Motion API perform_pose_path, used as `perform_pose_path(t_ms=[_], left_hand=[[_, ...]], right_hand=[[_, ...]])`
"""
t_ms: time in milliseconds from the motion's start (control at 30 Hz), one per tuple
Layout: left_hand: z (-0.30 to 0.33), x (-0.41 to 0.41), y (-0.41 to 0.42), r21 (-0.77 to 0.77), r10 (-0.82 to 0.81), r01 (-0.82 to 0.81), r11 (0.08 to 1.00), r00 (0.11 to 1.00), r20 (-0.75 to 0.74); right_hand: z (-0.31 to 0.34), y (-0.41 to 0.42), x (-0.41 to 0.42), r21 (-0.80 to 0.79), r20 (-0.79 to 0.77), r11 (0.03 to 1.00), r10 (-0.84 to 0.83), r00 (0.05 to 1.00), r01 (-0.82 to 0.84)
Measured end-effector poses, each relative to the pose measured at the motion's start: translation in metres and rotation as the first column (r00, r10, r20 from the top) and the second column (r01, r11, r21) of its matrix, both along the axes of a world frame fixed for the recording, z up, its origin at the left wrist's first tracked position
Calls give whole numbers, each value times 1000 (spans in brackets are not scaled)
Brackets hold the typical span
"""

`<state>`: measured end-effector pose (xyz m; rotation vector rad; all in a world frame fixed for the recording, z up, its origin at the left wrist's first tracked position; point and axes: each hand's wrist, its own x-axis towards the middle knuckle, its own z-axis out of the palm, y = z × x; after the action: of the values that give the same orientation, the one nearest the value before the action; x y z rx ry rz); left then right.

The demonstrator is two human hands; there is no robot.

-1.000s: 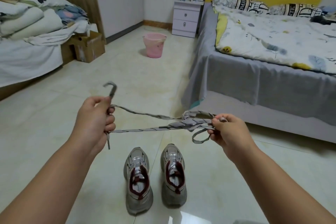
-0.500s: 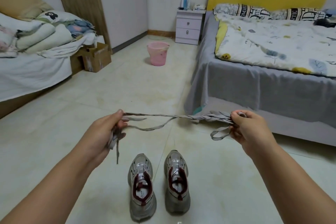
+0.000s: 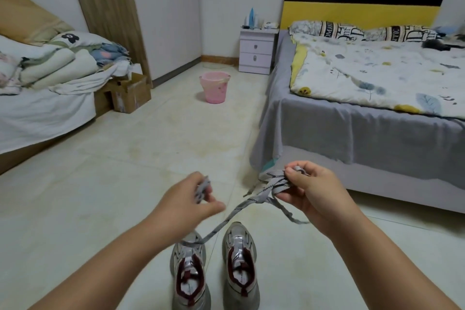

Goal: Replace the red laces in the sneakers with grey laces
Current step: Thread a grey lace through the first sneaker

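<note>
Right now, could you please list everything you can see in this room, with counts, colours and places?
grey laces: bundle, count unclear, grey with dark flecks, held between both hands, one strand sagging to the left sneaker
sneakers: two, silver-grey with dark red lining, side by side on the floor below the hands
bucket: one, pink, on the floor mid-room
cardboard box: one, brown, beside the left bed
nightstand: one, white, two drawers, far wall
right bed: one, grey sheet, patterned quilt, yellow and black headboard
left bed: one, white sheet, piled bedding
wardrobe: one, white and wood, left wall
left hand: pinches a lace end
right hand: grips the lace bundle
</note>
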<state>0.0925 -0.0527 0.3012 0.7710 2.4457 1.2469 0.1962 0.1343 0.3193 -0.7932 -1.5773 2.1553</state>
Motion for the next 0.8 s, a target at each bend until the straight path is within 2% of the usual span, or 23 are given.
perform_pose_path(t_ms=[33,133,200,233,267,333,400,500,567,600,633,667,733,800], left_hand=[[1,4,7,12,-52,51,999,998,29],[4,8,22,80,-177,162,983,953,244],[4,6,27,87,-253,238,967,923,291],[4,3,29,133,-257,225,965,909,328],[4,-2,30,212,-244,172,962,890,386],[5,-14,32,412,-200,-53,910,814,546],[9,-25,31,519,-181,-298,801,705,685],[12,-36,25,566,-296,-572,594,499,814],[13,-43,19,570,-368,-681,460,438,820],[13,-47,16,558,-367,-713,424,428,826],[11,-51,14,539,-333,-722,434,428,840],[8,-53,14,520,-267,-705,482,447,854],[0,-53,15,487,-102,-604,631,558,824],[-7,-50,20,436,11,-476,764,685,729]], right_hand=[[0,-3,-1,-27,-21,1000,15,1000,-16],[-2,-8,-4,-109,-64,993,38,997,-45],[-5,-9,-6,-168,-60,985,38,997,-48],[-7,-9,-7,-199,-45,980,20,999,-29],[-9,-8,-7,-225,-21,974,-12,1000,7],[-15,-7,-8,-208,41,975,-76,996,83],[-21,-6,-9,-24,153,995,-96,984,101],[-30,-5,-11,325,277,946,-119,954,24],[-33,-1,-12,432,292,902,-151,944,11],[-33,3,-11,465,299,885,-172,939,14],[-33,8,-11,481,308,876,-192,932,21],[-33,15,-10,485,316,874,-210,925,33],[-33,30,-10,486,326,872,-246,913,62],[-34,48,-11,526,343,848,-279,897,62]])
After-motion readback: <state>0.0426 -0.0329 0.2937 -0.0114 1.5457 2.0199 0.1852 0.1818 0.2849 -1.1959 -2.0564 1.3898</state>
